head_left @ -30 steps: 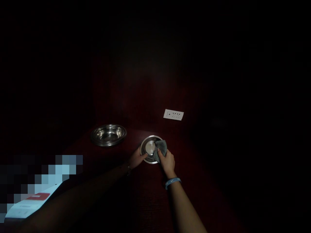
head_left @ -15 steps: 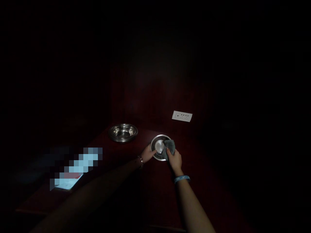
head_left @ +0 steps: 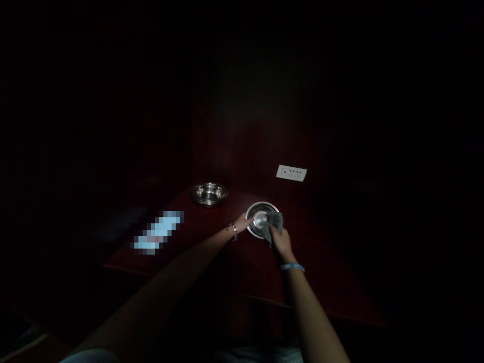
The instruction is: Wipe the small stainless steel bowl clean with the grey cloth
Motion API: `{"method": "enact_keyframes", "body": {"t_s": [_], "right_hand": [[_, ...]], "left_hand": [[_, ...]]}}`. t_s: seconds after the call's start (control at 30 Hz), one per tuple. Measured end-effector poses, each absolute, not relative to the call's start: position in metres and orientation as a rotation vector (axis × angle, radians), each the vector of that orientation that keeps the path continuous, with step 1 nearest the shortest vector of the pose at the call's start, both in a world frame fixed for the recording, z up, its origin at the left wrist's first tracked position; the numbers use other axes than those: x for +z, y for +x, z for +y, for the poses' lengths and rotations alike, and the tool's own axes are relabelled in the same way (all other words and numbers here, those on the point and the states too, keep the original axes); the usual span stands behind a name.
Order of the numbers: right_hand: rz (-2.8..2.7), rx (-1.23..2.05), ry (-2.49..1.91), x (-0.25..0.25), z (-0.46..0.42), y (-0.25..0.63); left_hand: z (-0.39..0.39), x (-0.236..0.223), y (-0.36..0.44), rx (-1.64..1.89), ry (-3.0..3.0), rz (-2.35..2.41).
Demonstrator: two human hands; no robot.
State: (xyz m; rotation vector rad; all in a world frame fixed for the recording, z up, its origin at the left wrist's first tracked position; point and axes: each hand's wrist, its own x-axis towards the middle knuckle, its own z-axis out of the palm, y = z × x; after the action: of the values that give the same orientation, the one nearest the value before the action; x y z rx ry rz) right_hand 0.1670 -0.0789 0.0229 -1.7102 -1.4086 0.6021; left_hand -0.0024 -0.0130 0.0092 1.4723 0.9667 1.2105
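A shiny metal bowl (head_left: pixel 260 205) rests on the dark red table in front of me. My left hand (head_left: pixel 242 222) grips its left rim, with the thumb over the inner side. My right hand (head_left: pixel 281 242) is closed around a grey-green cloth (head_left: pixel 275 221), which lies against the right side of the bowl and partly covers the inside. A beaded bracelet circles my left wrist, and a blue band is on the right one.
Several stacked metal bowls (head_left: pixel 209 202) stand farther back on the left. A lit, blurred-out phone-like screen (head_left: pixel 159 233) lies near the left edge of the table (head_left: pixel 212 275). On the wall behind is a white socket plate (head_left: pixel 291 173). Surroundings are very dark.
The view has shifted, so everything sits farther right and slightly higher, and the table's front edge shows more. Both hands keep their holds on the bowl and the cloth.
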Motion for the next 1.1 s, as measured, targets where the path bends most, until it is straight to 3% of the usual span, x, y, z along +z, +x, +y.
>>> {"method": "enact_keyframes", "body": {"t_s": [0.2,1.1], "right_hand": [[-1.418,0.409,-1.806,0.03,-0.108,0.154],[-1.406,0.324,-1.844,0.035,-0.104,0.152]], "left_hand": [[-0.033,0.01,-0.006,1.192,1.502,0.991],[-0.037,-0.001,0.002,1.254,1.396,1.149]]}}
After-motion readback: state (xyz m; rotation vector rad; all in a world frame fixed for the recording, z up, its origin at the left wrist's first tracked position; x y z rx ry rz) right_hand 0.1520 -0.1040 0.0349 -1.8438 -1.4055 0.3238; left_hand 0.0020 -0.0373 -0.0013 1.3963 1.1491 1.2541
